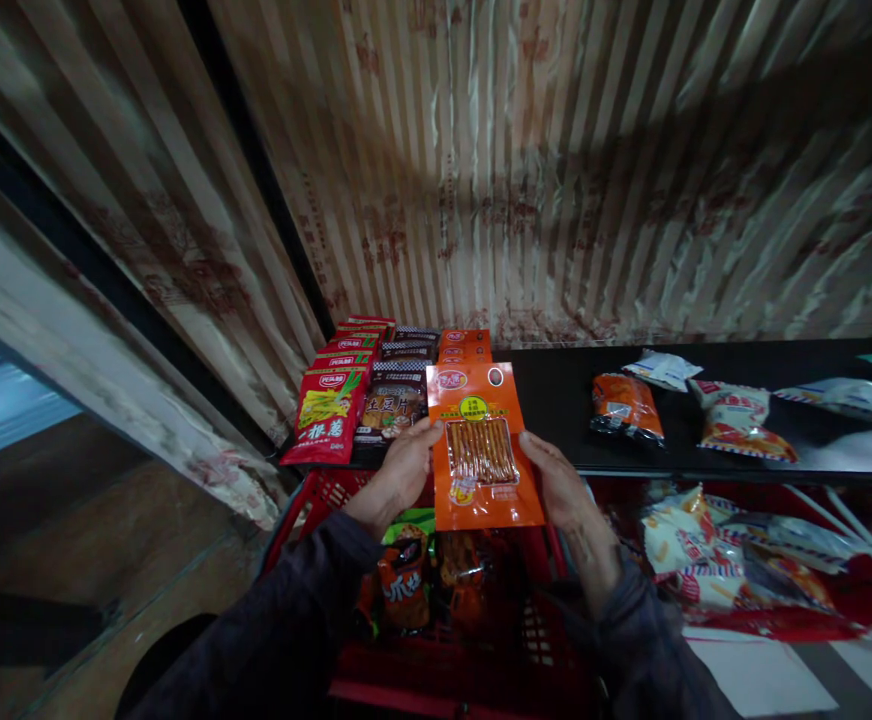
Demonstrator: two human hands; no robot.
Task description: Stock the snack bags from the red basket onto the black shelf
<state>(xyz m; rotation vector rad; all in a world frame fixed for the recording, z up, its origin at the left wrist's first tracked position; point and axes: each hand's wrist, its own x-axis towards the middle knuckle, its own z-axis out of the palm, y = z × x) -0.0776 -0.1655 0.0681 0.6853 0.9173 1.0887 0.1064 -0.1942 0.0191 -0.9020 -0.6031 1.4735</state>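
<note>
You grasp the orange packet (473,450) with both hands: the fingers of your left hand (404,468) pinch its left side, and those of your right hand (560,485) pinch its right side. The packet is above the red basket (327,488), before the front edge of the black shelf (548,390), near the left end. As I judge, the rows at this end are well advanced: red packets (326,410) lie nearest the left edge, dark packets (393,400) beside them, then similar orange packets (466,343) towards the back edge. What is left seems to be the held packet, not yet released, and perhaps the bags (406,580) in the basket. The held packet hides the front of the orange row, so its length cannot be told, nor whether it touches the shelf. The basket's bottom is dark, and the loose bags (740,415) at the right are blurred.
</note>
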